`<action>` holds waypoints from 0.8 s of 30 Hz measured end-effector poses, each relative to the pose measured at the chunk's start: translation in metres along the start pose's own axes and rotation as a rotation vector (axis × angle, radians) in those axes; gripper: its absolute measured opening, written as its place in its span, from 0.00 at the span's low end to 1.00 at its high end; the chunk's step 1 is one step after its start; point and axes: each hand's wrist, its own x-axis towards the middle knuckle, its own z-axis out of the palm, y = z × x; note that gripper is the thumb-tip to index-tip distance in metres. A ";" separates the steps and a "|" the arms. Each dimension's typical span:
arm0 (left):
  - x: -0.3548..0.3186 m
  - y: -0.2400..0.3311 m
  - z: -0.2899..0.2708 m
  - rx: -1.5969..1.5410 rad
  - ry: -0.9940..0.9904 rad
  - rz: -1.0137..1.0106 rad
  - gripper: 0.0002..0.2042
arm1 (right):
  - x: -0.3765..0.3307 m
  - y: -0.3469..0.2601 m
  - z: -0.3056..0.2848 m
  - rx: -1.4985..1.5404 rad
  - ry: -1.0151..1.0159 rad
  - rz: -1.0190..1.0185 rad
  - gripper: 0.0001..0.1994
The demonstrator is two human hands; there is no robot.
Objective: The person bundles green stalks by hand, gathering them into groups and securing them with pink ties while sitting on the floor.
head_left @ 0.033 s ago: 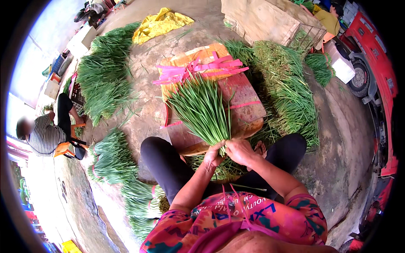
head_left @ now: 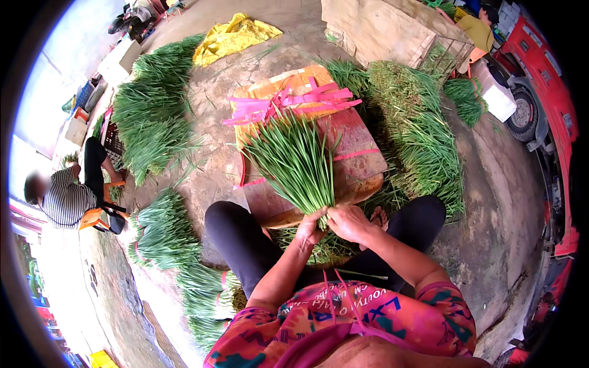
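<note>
A fanned bunch of green chives lies with its leaf tips pointing away across a low board-topped stand. My left hand is closed around the stem ends from the left. On the right side of the same stems, my right hand is closed with its fingers pressed against them. The two hands nearly meet at the base of the bunch. Pink strips are heaped at the stand's far end, on an orange-and-tan surface, beyond the leaf tips.
Loose chives lie in a long pile at the far left, and another pile is on the right. Tied bunches rest by my left knee. A yellow sack lies beyond. A seated person is at left; a red vehicle stands right.
Both hands keep their hold on the chives. The stem ends of the bunch have shifted very slightly to the left.
</note>
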 end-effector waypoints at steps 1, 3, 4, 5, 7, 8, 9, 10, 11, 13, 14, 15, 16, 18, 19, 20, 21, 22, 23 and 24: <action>-0.002 0.001 -0.003 0.017 -0.013 0.008 0.12 | 0.001 0.000 -0.009 0.038 -0.133 -0.010 0.08; -0.007 0.005 -0.010 0.070 -0.077 0.005 0.12 | 0.016 -0.002 -0.047 0.175 -0.540 -0.011 0.10; -0.009 0.008 -0.013 0.119 -0.143 0.016 0.12 | 0.026 -0.001 -0.067 0.333 -0.750 0.045 0.12; -0.018 0.012 -0.001 0.184 -0.136 0.037 0.12 | 0.031 0.006 -0.083 0.467 -0.802 0.192 0.13; -0.026 0.011 -0.004 0.243 -0.170 0.064 0.12 | 0.043 0.041 -0.088 0.473 -0.697 0.115 0.10; -0.030 0.012 -0.009 0.280 -0.181 0.060 0.13 | 0.051 0.060 -0.091 0.510 -0.611 0.055 0.09; -0.035 0.014 -0.009 0.334 -0.191 0.047 0.13 | 0.059 0.086 -0.087 0.626 -0.467 0.082 0.08; -0.038 0.016 -0.009 0.390 -0.203 0.035 0.13 | 0.067 0.106 -0.084 0.739 -0.317 0.106 0.07; -0.042 0.016 -0.009 0.402 -0.210 0.009 0.14 | 0.071 0.113 -0.088 0.812 -0.142 0.214 0.07; -0.043 0.017 -0.006 0.440 -0.227 0.003 0.13 | 0.076 0.128 -0.098 0.903 0.187 0.387 0.06; -0.045 0.016 -0.009 0.446 -0.212 -0.019 0.13 | 0.078 0.133 -0.104 0.911 0.280 0.365 0.05; -0.044 0.016 -0.007 0.467 -0.222 -0.034 0.14 | 0.076 0.139 -0.112 0.974 0.365 0.343 0.05; -0.046 0.014 -0.005 0.471 -0.226 -0.030 0.15 | 0.072 0.145 -0.119 1.033 0.451 0.320 0.05; -0.048 0.012 0.006 0.515 -0.227 -0.028 0.15 | 0.061 0.150 -0.131 1.004 0.535 0.274 0.06; -0.046 0.010 0.005 0.546 -0.250 -0.023 0.16 | 0.058 0.153 -0.133 0.961 0.569 0.259 0.06; -0.046 0.010 0.006 0.558 -0.246 -0.038 0.16 | 0.056 0.155 -0.135 0.919 0.606 0.244 0.06; -0.046 0.008 0.006 0.566 -0.229 -0.054 0.16 | 0.055 0.165 -0.131 0.918 0.642 0.248 0.05; -0.048 0.007 0.006 0.573 -0.213 -0.071 0.16 | 0.052 0.170 -0.130 0.919 0.667 0.297 0.06; -0.050 0.006 0.008 0.591 -0.201 -0.072 0.17 | 0.052 0.171 -0.130 0.907 0.656 0.336 0.07; -0.052 0.006 0.007 0.604 -0.222 -0.098 0.18 | 0.051 0.173 -0.131 0.896 0.644 0.374 0.08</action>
